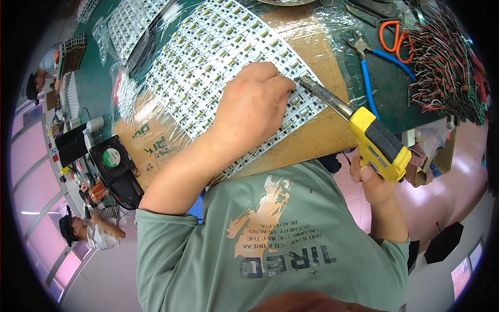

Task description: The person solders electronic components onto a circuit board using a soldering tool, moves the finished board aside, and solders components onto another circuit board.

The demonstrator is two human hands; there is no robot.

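Green matting covers the table (pixel 101 78), where a brown board (pixel 317 132) wrapped in clear film carries a white panel of circuit strips (pixel 218 57) dotted with small parts. On the panel's near right corner the left hand (pixel 252 106) rests curled, fingertips pinched together at the strip edge; whether they grip something small cannot be told. Just right of that corner, the right hand (pixel 374 182) is closed around the yellow-and-black handle of a soldering iron (pixel 358 122). The iron's long axis runs diagonally, handle low and off the board's right edge, metal tip pointing up and left to meet the panel right beside the left fingertips.

The work appears to be at the soldering stage, one joint on the corner strip being made. The next move, by this reading, calls for a steady tip on the pad and the left fingers kept clear of the hot barrel. Beyond the panel to the right lie blue-handled pliers (pixel 371 67), orange-handled scissors (pixel 393 36) and a heap of red and green wires (pixel 447 62). A small black fan (pixel 112 158) sits left of the board.
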